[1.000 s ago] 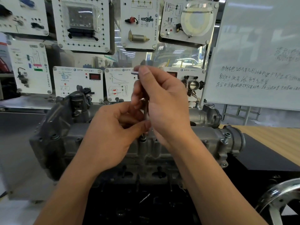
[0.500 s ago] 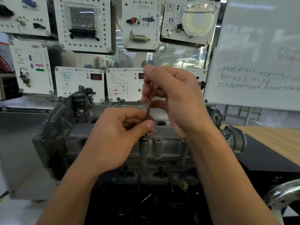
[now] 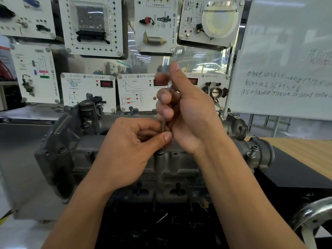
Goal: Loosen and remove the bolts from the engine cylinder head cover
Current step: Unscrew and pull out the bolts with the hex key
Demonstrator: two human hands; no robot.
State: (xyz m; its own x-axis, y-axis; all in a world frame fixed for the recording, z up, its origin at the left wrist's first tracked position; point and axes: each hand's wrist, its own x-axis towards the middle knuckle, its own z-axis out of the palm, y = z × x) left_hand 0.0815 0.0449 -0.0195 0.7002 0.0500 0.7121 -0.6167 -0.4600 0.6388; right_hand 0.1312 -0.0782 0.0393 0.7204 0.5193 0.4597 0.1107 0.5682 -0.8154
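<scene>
A grey cast engine cylinder head cover point(image 3: 179, 169) lies across the middle of the view. A thin metal tool shaft point(image 3: 163, 125) stands nearly upright on a bolt point(image 3: 160, 152) on the cover's near upper edge. My left hand point(image 3: 129, 151) pinches the lower part of the shaft just above the bolt. My right hand point(image 3: 186, 108) is closed around the upper part of the shaft, thumb pointing up. The tool's top end is blurred behind my fingers.
Training panels point(image 3: 93, 24) with car parts hang behind the engine. A whiteboard point(image 3: 287, 60) with writing stands at the right. A wooden tabletop point(image 3: 305, 151) and a black block point(image 3: 291, 173) lie right of the engine. A chrome wheel point(image 3: 312, 218) sits bottom right.
My right hand has shifted right and turned on the shaft, fingers regripping. My left hand stays pinched near the bolt. The camera has moved slightly.
</scene>
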